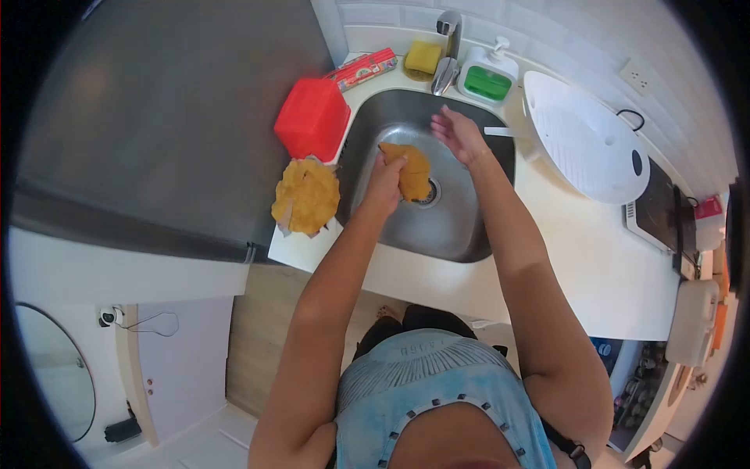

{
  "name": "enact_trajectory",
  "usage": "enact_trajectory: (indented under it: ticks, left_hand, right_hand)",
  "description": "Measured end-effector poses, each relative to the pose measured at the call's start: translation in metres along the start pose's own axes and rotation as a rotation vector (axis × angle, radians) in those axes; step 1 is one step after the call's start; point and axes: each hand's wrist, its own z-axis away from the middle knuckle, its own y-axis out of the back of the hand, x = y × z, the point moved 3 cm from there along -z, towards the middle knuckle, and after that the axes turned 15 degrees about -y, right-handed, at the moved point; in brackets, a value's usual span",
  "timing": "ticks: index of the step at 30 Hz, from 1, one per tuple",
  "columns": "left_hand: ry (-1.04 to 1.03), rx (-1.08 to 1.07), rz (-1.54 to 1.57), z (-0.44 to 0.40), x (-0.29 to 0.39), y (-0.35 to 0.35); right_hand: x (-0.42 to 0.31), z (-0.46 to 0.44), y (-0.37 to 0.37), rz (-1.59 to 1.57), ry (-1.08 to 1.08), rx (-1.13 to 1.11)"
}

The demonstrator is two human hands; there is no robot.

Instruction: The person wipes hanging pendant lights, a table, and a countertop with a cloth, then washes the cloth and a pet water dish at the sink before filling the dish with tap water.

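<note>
The pale surface [594,273] carries a steel sink [406,233] set into it. On its right stands a white oval tub [586,133], and at the sink's left edge a red container [312,117]. Just in front of that container sits a crumpled ochre bundle [306,194]. Behind the sink are a soap dispenser [488,74] with green contents and a metal faucet [449,59]. The left hand [383,184] reaches over the basin, its grip closed on the edge of a flat ochre piece [416,168], thumb on top; the piece is over the sink, partly covering the drain [429,192]. The right hand [459,137] has its grip open, fingers extended, near the faucet and apart from the piece. Smallest is the yellow sponge [423,57] beside the faucet.
</note>
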Motion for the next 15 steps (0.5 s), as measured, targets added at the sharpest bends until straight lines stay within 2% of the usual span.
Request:
enact_trajectory:
  ticks: [1, 2, 4, 5, 8, 12, 14, 15]
  left_hand:
    - [0.018, 0.088, -0.048, -0.007, -0.005, 0.004]
    - [0.023, 0.094, -0.053, -0.015, -0.009, 0.005]
    - [0.055, 0.049, -0.027, -0.035, -0.02, 0.006]
    - [0.06, 0.046, -0.025, -0.045, -0.024, 0.007]
    - [0.089, -0.034, 0.067, -0.072, -0.03, 0.002]
    - [0.169, -0.048, 0.16, -0.099, -0.033, -0.004]
    - [0.22, -0.074, 0.183, -0.11, -0.036, -0.005]
    - [0.223, -0.103, 0.225, -0.115, -0.034, -0.008]
  right_hand:
    - [-0.002, -0.016, -0.01, -0.142, -0.086, -0.061]
    - [-0.008, -0.029, -0.017, -0.146, -0.095, -0.062]
    - [-0.027, -0.047, -0.028, -0.454, 0.072, -0.165]
    - [-0.031, -0.051, -0.03, -0.454, 0.073, -0.159]
    - [-0.043, -0.054, -0.034, -0.334, 0.135, 0.074]
    - [-0.047, -0.054, -0.032, -0.346, 0.174, 0.146]
    - [-0.045, -0.059, -0.029, -0.076, 0.147, -0.038]
    - [-0.045, -0.056, -0.031, -0.086, 0.154, -0.019]
